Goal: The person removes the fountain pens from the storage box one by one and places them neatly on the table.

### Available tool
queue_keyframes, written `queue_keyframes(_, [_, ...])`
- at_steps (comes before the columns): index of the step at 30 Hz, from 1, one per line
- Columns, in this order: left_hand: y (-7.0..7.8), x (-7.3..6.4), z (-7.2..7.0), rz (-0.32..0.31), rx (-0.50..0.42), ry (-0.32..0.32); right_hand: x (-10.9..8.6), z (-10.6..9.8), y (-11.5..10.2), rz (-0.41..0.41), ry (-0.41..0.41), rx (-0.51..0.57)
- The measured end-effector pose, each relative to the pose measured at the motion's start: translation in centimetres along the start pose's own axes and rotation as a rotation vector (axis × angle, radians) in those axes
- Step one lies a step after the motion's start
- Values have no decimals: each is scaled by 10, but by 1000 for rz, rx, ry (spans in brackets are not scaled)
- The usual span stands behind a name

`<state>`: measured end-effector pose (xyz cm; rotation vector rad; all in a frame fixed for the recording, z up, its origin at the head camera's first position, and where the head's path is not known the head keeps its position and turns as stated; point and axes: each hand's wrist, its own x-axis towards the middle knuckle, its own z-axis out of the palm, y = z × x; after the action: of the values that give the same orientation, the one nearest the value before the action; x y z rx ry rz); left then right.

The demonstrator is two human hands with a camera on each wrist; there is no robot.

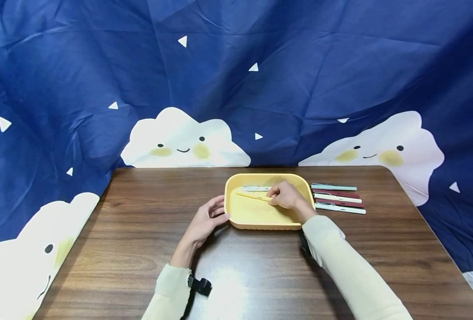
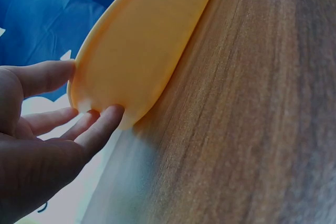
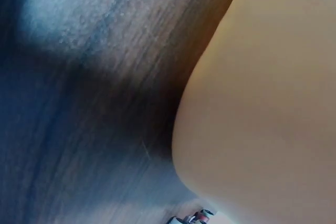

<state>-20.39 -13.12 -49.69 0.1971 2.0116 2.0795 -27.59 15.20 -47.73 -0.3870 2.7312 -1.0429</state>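
A yellow tray [image 1: 268, 226] with raised walls and rounded corners stands toward the back of the wooden table. Inside it, my right hand [image 1: 287, 196] pinches one end of a yellow pen [image 1: 252, 196]. Behind that pen lies a pale pen [image 1: 254, 188] with a metal clip, partly covered by the hand. At the left end of the tray, the fingertips of my left hand [image 1: 205, 222] touch the outer wall; the left wrist view shows the fingers [image 2: 100, 132] fairly straight against it. In the right wrist view, the tray wall [image 3: 257, 108] hides the right hand.
Right of the tray several pens lie side by side, among them a light teal pen [image 1: 340, 188], a cream pen [image 1: 340, 198] and a pale blue pen [image 1: 342, 209], with dark red ones between. A blue curtain [image 1: 220, 80] with cloud prints hangs behind the table [image 1: 148, 213].
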Motion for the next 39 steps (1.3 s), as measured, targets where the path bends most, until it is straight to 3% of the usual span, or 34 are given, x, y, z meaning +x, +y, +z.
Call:
queue_keyframes(18, [-1,-2,0,16,3,-9,-12,-14,-13,-71,-40,114])
queue_keyframes(28, [0,-1,0,11,3,-17,-20,-29,-16,-171,20,192])
queue_keyframes(34, [0,-1,0,10,3,-13,-25,-37,-14,-156,59,215])
queue_keyframes(39, [0,0,0,6,9,-7,-32,-47,-15,-110,76,296])
